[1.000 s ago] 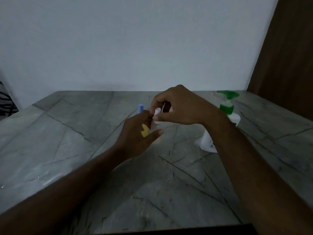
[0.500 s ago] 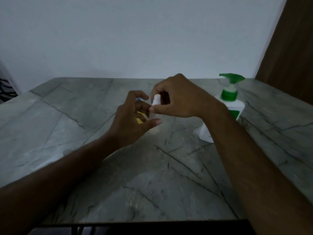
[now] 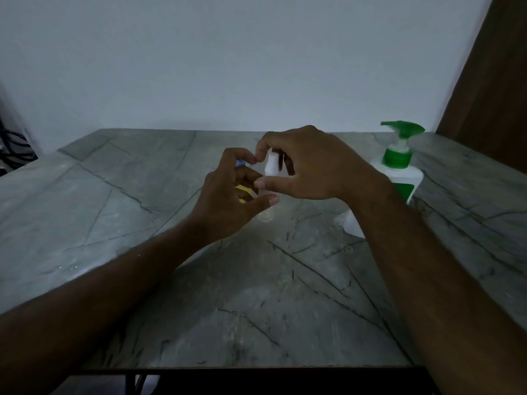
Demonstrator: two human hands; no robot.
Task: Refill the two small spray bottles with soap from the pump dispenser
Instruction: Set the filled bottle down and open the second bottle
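Observation:
A small clear spray bottle (image 3: 265, 213) with a white spray top (image 3: 270, 165) stands at the table's middle. My left hand (image 3: 228, 201) curls round its body. My right hand (image 3: 308, 169) pinches the white top between thumb and fingers. Behind my left hand stands a second small bottle with a blue cap (image 3: 240, 163) and a yellow label (image 3: 243, 191), mostly hidden. The white pump dispenser (image 3: 399, 178) with a green pump head (image 3: 402, 129) stands to the right, partly behind my right forearm.
The grey marble table (image 3: 114, 212) meets a white wall at the back. A brown wooden panel (image 3: 490, 95) rises at the far right. Dark cables (image 3: 14, 146) lie beyond the table's left edge.
The view has tilted, so the hands and bottles sit higher in the frame. My left fingers have curled further round the clear bottle. My right hand keeps its pinch on the white top.

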